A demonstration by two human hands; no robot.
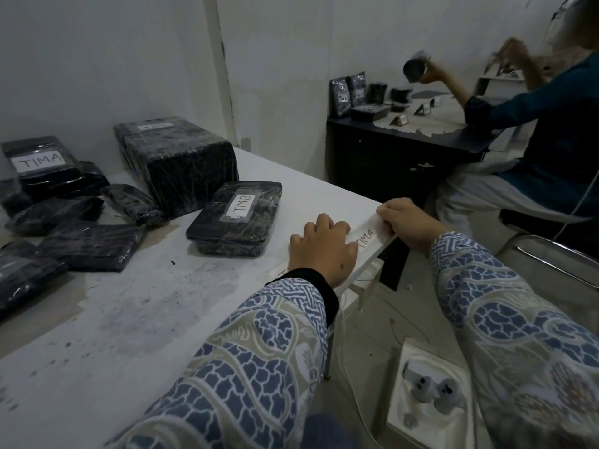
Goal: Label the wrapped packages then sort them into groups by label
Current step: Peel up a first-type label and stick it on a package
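A white paper strip marked "TIMA" [368, 238] lies along the right edge of the white table [146, 303]. My left hand [322, 251] presses down on the strip with bent fingers. My right hand [408, 222] pinches the strip's far end at the table corner. A flat black wrapped package labelled "TIMB" [235, 218] lies just left of my left hand. A large black wrapped box [175, 160] with a small label stands behind it. A package labelled "TIMA" [42, 166] sits at the far left, with several unlabelled black packages [87, 247] around it.
Another person in a dark teal top [551, 140] sits at the right, holding a roll at a dark desk [405, 147] with more black packages and small tent cards. A white tray with grey parts [428, 393] lies on the floor below my right arm.
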